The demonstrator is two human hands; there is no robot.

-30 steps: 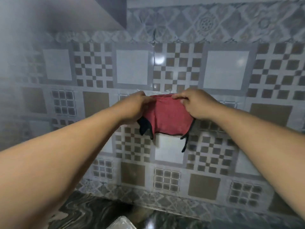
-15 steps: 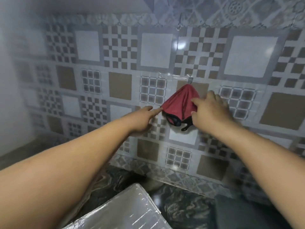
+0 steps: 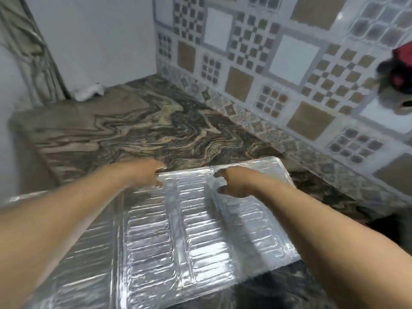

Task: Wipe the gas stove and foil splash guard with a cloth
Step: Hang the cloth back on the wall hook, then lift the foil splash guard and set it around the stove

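Foil splash guard (image 3: 178, 230) lies near on the counter (image 3: 133, 130), light and easily dented; left hand (image 3: 142, 172) and right hand (image 3: 234, 184), both loose and empty, should grip its far edge. Red cloth (image 3: 401, 70) hangs far right.

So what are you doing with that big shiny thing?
A person is reaching with both bare hands for the ribbed silver foil splash guard, which lies over the swirly brown stone counter. The left hand and the right hand are at its far edge, fingers loosely curled, holding nothing that I can see. The red wiping cloth with dark trim is not in either hand: it hangs against the patterned tile wall at the far right.
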